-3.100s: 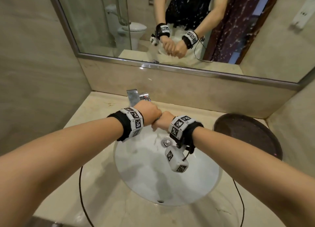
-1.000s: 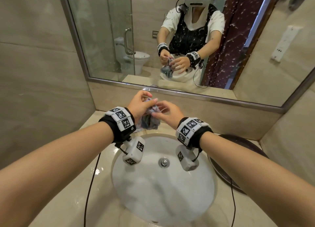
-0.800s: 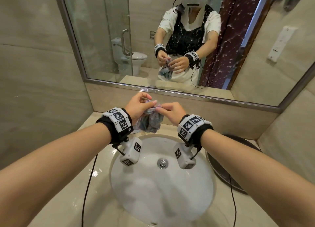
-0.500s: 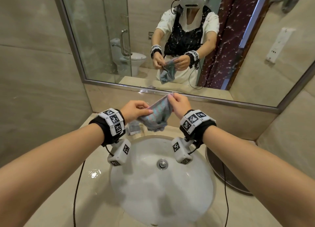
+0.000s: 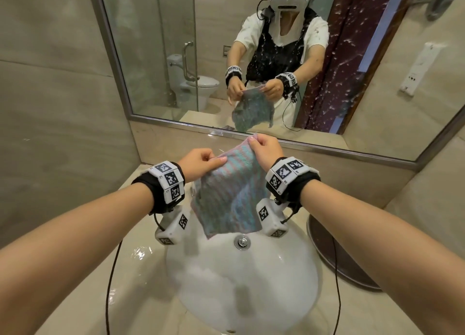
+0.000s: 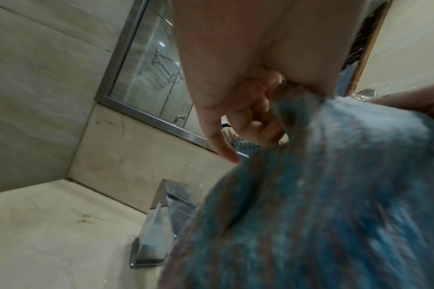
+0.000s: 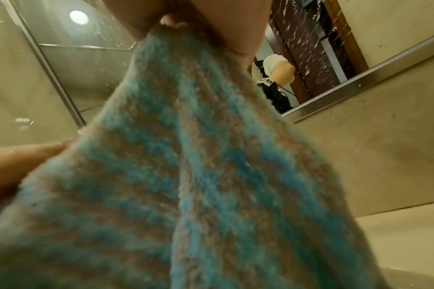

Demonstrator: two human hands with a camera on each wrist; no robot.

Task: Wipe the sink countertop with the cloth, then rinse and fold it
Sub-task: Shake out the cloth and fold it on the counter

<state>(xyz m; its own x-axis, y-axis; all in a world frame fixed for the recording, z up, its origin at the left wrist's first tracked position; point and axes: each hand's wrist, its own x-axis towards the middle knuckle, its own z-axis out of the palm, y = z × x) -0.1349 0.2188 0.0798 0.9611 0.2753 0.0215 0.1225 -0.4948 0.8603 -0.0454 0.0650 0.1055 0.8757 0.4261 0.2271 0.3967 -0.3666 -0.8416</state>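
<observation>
Your left hand (image 5: 201, 164) and right hand (image 5: 264, 150) each pinch a top corner of the cloth (image 5: 227, 198) above the sink (image 5: 297, 271). It looks damp, limp and light; keep hold of the corners when folding.

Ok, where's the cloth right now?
In the head view the cloth hangs centre frame above the sink basin, pinched by the left hand and right hand.

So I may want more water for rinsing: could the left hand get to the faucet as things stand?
Probably not at once: the left hand is pinching the cloth, which hangs in front of the faucet.
</observation>
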